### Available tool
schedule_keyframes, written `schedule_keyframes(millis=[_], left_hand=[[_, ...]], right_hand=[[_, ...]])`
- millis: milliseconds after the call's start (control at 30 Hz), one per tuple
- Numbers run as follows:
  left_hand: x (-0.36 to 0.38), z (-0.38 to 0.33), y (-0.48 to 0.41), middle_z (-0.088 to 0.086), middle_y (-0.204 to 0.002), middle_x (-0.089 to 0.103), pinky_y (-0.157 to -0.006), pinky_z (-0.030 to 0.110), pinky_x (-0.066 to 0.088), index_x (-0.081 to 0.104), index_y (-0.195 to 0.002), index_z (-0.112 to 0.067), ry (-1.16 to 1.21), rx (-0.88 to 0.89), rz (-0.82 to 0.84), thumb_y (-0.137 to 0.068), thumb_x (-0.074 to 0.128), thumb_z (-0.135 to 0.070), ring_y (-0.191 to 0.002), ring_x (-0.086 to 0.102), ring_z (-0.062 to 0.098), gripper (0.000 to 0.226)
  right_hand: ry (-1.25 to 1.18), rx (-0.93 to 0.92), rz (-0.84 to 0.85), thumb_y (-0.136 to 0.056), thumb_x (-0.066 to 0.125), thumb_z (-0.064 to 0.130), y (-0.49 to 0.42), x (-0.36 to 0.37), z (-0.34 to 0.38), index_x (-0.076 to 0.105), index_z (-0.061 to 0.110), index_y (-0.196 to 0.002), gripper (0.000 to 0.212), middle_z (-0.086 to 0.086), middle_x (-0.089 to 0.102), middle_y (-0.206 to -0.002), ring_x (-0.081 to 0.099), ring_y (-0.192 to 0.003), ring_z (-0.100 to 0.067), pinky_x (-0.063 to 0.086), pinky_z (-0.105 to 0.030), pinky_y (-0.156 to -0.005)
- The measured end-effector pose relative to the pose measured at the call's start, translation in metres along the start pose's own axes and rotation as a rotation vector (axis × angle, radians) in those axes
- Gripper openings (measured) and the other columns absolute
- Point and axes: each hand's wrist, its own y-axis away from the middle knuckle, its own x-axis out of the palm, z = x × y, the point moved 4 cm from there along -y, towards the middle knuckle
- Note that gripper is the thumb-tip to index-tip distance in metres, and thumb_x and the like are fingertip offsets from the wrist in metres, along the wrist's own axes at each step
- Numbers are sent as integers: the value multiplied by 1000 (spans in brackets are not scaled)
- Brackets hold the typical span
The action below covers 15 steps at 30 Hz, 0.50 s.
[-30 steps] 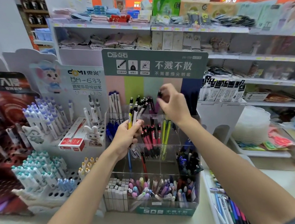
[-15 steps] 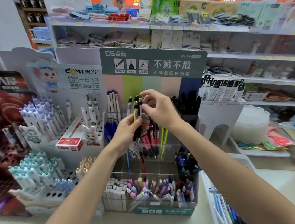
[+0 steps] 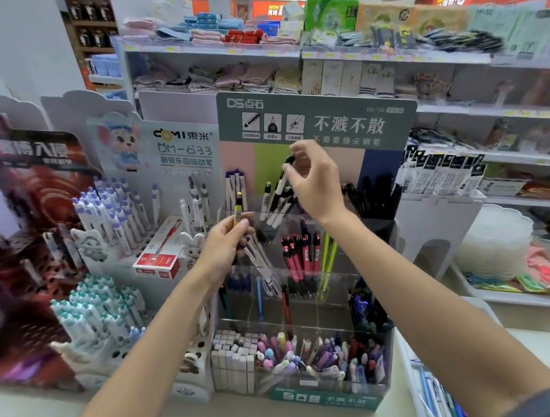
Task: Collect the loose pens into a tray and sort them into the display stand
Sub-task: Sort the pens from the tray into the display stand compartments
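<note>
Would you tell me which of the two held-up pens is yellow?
The yellow pen gripped in the left hand; the right hand pinches a black-and-white pen instead.

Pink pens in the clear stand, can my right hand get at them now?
Probably yes, once it drops the black-and-white pen it pinches. The right hand hovers above the pink pens, whose tops stand uncovered; the left hand, gripping a yellow pen, is off to the side.
</note>
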Motion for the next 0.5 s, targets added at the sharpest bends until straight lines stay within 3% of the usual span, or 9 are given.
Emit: schedule_keyframes(millis=[100, 200, 367, 433, 500], left_hand=[[3, 0, 2, -1, -83, 60, -60, 20, 39, 64, -111, -13, 98, -29, 3, -108, 32, -19, -68, 49, 7, 34], [9, 0, 3, 0, -82, 58, -63, 20, 43, 64, -110, -10, 123, -27, 7, -107, 36, -15, -71, 52, 8, 29], [20, -3, -2, 0, -86, 62, -71, 23, 53, 67, -105, -13, 115, 58, -87, -103, 50, -10, -76, 59, 10, 18], [20, -3, -5, 0, -87, 63, -72, 23, 53, 67, -103, -15, 124, 77, -135, -102, 51, -11, -79, 60, 12, 16], [18, -3, -6, 1, -85, 63, -72, 24, 52, 67, -103, -16, 135, 88, -158, -103, 51, -12, -79, 60, 12, 16]], right_hand=[[208, -67, 155, -87, 70, 9, 13, 15, -10, 67, 4, -107, 21, -10, 68, -101, 60, -97, -24, 49, -33, -87], [313, -94, 192, -88, 68, 10, 14, 14, -13, 71, 7, -110, 23, -9, 71, -106, 55, -106, -29, 43, -42, -93], [374, -20, 417, -94, 57, 13, 13, 7, -14, 60, 18, -134, 41, 0, 62, -133, 39, -130, -24, 22, -42, -108], [330, -6, 469, -93, 60, 15, 12, 12, -10, 60, 20, -133, 41, -2, 64, -129, 41, -130, -24, 22, -42, -109], [305, -12, 448, -91, 65, 20, 11, 20, -2, 66, 18, -117, 26, -3, 69, -112, 50, -116, -25, 31, -41, -102]])
